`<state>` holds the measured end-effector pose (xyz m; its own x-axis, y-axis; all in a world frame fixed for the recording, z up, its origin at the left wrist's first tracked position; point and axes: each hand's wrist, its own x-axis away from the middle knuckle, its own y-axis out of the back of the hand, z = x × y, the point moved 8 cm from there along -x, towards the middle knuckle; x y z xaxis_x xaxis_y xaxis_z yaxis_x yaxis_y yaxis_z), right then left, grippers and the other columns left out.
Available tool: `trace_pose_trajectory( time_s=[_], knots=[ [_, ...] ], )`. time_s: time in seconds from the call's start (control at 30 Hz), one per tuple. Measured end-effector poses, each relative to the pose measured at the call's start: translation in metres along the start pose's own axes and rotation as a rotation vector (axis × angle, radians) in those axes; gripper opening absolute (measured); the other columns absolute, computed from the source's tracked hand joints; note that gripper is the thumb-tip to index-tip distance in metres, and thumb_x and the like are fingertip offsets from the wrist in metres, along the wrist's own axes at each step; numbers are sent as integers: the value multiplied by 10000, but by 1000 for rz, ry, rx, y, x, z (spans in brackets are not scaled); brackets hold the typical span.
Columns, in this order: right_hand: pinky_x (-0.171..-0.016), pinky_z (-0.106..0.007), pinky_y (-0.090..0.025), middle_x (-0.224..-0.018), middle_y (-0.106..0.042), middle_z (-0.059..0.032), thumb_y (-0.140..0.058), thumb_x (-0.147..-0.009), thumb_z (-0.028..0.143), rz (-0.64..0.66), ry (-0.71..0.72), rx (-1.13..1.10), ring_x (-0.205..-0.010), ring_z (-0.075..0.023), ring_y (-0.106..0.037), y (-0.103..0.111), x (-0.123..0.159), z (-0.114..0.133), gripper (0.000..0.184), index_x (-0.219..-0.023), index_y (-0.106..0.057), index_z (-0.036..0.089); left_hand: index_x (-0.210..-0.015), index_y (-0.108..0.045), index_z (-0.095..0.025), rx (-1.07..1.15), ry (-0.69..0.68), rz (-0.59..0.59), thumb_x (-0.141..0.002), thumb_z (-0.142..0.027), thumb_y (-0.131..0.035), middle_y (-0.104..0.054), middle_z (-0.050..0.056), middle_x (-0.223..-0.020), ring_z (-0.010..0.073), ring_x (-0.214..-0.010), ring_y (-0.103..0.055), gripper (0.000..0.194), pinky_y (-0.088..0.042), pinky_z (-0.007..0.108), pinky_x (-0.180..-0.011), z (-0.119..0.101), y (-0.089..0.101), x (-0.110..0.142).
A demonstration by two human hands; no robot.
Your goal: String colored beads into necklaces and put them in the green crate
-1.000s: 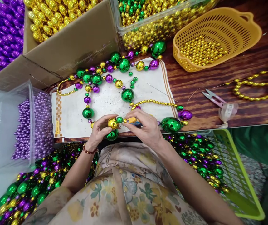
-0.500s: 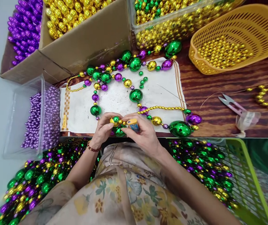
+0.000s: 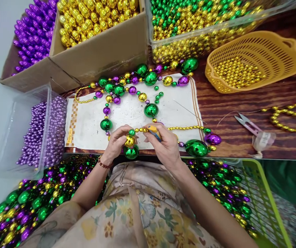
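My left hand (image 3: 116, 143) is closed on a bead necklace (image 3: 130, 140), its fingers around a gold bead and a small green one. A large green bead (image 3: 131, 151) hangs just below. In my right hand (image 3: 164, 144) is a small orange-and-blue object (image 3: 154, 132), its kind not clear, held between thumb and fingers. It points toward the small gold beads (image 3: 140, 130) between my hands. The rest of the necklace, in green, purple and gold, curves over the white cloth (image 3: 127, 117). My right hand hides part of the strand.
A needle (image 3: 189, 110) and several loose green beads (image 3: 158, 96) lie on the cloth. Thread snips (image 3: 251, 125) and a gold strand (image 3: 274, 120) are to the right. Around stand an orange basket (image 3: 269, 44), a cardboard box (image 3: 101, 51) and a clear purple-bead bin (image 3: 8, 137).
My hands have drawn slightly apart, showing the gold beads between them. The orange-and-blue object has tilted. The camera view has shifted, so the table items appear lower.
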<state>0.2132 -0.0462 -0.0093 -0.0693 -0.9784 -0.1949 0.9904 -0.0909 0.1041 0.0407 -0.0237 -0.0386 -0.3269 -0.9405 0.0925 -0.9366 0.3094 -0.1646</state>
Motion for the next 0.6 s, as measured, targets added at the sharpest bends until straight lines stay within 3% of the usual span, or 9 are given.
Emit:
trace_pose_trajectory(
  time_s=[0.2, 0.4, 0.5, 0.6],
  knots=[
    [-877, -352, -525, -1027, -716, -63, -596, -948, 201, 5, 162, 16, -977, -200, -671, 10, -11, 7, 99, -1002, -676, 221, -1011, -752, -216, -74, -52, 95, -803, -463, -789, -647, 41, -897, 168, -837, -622, 325, -495, 288, -752, -2, -16, 0],
    [-903, -369, -532, -1112, -701, -74, -600, -948, 257, 3, 131, 97, -1036, -220, -670, 14, -16, -6, 132, -1026, -704, 233, -1008, -757, -235, -20, -57, 58, -821, -325, -798, -707, 48, -967, 189, -941, -664, 212, -510, 334, -892, 5, -33, -1],
    [-915, -391, -517, -1166, -691, -87, -622, -948, 313, -59, 61, 262, -1052, -247, -665, 32, -12, -8, 173, -1074, -721, 250, -1001, -749, -223, -16, -25, 24, -843, -327, -779, -706, 49, -957, 189, -930, -675, 191, -516, 329, -876, 10, -40, -2],
    [-869, -363, -501, -1045, -721, -73, -597, -963, 315, -3, -19, 286, -979, -243, -670, 48, -1, -5, 171, -1080, -699, 241, -967, -746, -213, -82, -60, -31, -817, -317, -806, -691, 41, -921, 171, -901, -652, 193, -500, 300, -853, 7, -45, -3]
  ],
)
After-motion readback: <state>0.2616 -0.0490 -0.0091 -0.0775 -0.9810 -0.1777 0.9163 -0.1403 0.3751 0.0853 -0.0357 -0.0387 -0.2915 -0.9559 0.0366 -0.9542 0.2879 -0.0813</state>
